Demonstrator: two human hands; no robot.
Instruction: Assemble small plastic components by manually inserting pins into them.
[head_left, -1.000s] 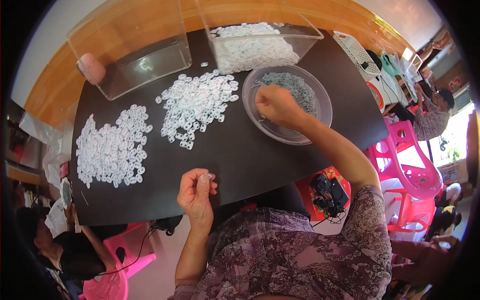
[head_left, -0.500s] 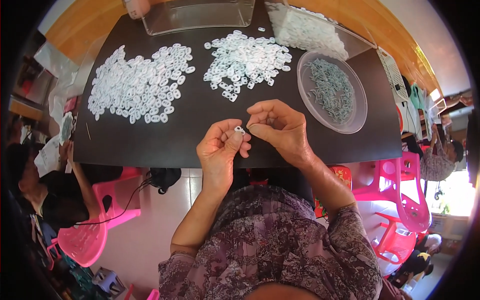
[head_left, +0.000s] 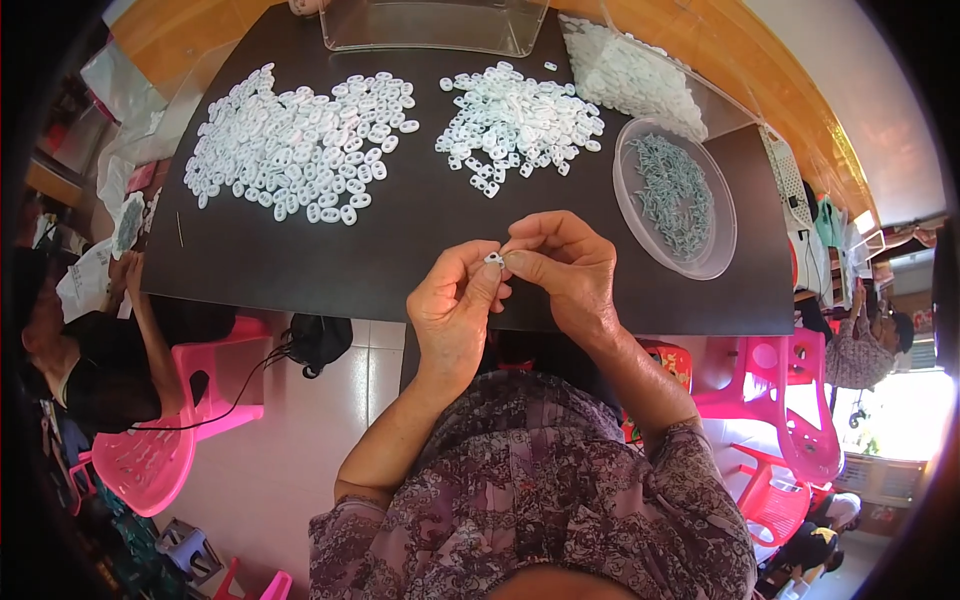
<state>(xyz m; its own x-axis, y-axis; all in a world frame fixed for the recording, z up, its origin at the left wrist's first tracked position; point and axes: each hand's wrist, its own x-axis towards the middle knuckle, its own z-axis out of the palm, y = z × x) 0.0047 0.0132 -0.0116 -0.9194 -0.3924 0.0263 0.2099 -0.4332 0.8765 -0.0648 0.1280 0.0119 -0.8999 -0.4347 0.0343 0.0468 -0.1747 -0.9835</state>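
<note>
Just over the table's near edge, my left hand (head_left: 450, 312) pinches a small white plastic piece (head_left: 493, 259) with holes between thumb and fingers. My right hand (head_left: 578, 280) has its thumb and forefinger pressed together against the right side of that piece. Whatever lies between the right fingertips is too small to make out. Beyond my hands lie two heaps: oval white two-holed pieces (head_left: 300, 150) on the left and smaller white pieces (head_left: 520, 120) in the middle. To the right, a round clear dish (head_left: 727, 245) holds many thin grey screw-like pieces (head_left: 672, 195).
On the dark table (head_left: 400, 245), a clear plastic tray (head_left: 430, 45) and a bag of white pieces (head_left: 635, 80) stand at the back. A thin stick (head_left: 180, 228) lies at the left edge. Pink chairs (head_left: 150, 465) flank me; a person (head_left: 105, 365) sits at the left.
My right hand has come in to the white piece, so the fingertips of both hands now meet there. The whole view has shifted slightly.
</note>
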